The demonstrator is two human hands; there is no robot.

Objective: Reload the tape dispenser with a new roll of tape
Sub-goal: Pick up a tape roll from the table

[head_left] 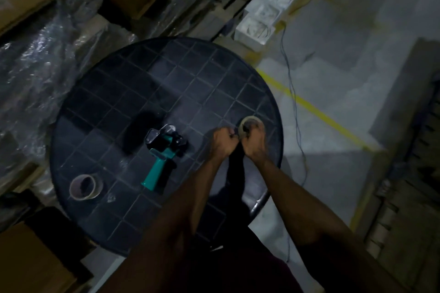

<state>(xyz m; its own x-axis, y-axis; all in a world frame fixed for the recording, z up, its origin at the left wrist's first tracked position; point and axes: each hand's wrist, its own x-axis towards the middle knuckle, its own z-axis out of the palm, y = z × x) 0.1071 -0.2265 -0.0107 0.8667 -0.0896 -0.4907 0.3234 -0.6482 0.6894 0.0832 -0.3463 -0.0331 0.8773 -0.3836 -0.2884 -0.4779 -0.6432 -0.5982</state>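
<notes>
1. Forearms reach in bare from the near edge, stretching out over the round dark counter (114, 93) with its grid of pale lines.
2. Cardboard core (85, 187), nearly bare of tape, lies on its side at the near left of the counter, well apart from the hands.
3. Tape dispenser (163, 148) with a green handle lies flat near the middle of the counter, handle toward the near side, left of the hands and untouched.
4. Left hand (223, 141) is clenched, its fingers pinched at the near left edge of the new roll of tape (251, 123); what they pinch is too dark to tell.
5. Right hand (256, 145) has its fingers grasping the roll, which sits at the right side of the counter.
6. Boxes and plastic-wrapped goods are stacked beyond the counter's far left; a yellow floor line (316, 109) runs at the right.
</notes>
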